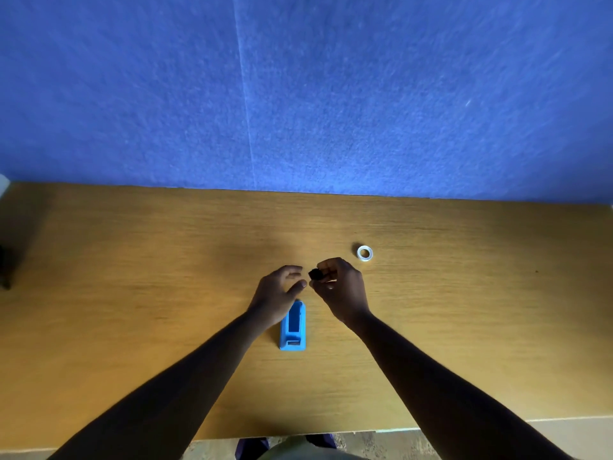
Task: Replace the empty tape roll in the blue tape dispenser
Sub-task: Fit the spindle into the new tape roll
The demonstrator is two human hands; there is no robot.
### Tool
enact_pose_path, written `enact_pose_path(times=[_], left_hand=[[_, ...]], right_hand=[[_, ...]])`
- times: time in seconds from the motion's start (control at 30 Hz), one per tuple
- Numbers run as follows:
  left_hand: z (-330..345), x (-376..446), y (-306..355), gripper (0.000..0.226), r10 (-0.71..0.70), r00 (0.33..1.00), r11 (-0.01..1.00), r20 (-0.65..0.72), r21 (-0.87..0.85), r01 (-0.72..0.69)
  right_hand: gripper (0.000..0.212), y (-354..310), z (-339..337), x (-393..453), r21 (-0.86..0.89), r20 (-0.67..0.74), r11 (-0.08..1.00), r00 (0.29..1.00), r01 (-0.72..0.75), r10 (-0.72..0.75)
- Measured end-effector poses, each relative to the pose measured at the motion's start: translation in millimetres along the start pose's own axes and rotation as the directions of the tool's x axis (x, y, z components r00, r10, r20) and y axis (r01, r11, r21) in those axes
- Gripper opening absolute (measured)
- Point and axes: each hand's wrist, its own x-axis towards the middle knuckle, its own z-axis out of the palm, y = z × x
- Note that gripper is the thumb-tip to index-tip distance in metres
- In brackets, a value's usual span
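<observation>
Our right hand (341, 287) pinches a small black piece (315, 274), likely the spool, while our left hand (277, 292) stays loose and holds nothing. We should grip it tight and slide off any old ring slowly, above the blue tape dispenser (293, 327).

Both forearms are bare from the lower edge of the frame to the wrists, with no sleeves showing. The left hand (278, 292) and the right hand (341, 288) wear no gloves, rings, watch or bands (as far as the dim light lets one tell). At 6 o'clock, an olive-green garment (292, 450) shows, too cropped to identify.
</observation>
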Motion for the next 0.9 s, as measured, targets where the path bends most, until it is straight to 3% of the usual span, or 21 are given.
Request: enact_pose_path(times=[0.13, 0.27, 0.53, 0.77, 0.9], left_hand=[[11, -14, 14, 0.032, -0.073, 0.997, 0.960, -0.024, -0.272, 0.064], [18, -22, 23, 0.022, -0.117, 0.986, 0.955, -0.121, -0.287, 0.078], [14, -43, 28, 0.024, -0.076, 0.989, 0.961, -0.126, -0.275, 0.039], [5, -55, 25, 0.031, -0.067, 0.993, 0.954, -0.100, -0.298, 0.034], [4, -59, 23, 0.032, -0.047, 0.992, 0.965, -0.119, -0.261, 0.015]], right_hand=[[0.033, -13, -3, -19, 0.021, -0.032, 0.998, 0.998, 0.051, -0.050], [0.032, -17, -4, -34, 0.060, -0.069, 0.995, 0.995, 0.078, -0.074], [0.049, 2, -20, -55, 0.030, -0.049, 1.000, 0.999, -0.003, 0.005], [0.041, 39, -33, -71, -0.187, -0.098, 0.965, 0.981, -0.182, 0.166], [0.054, 49, -33, -78, -0.279, -0.016, 0.938, 0.978, -0.206, 0.210]])
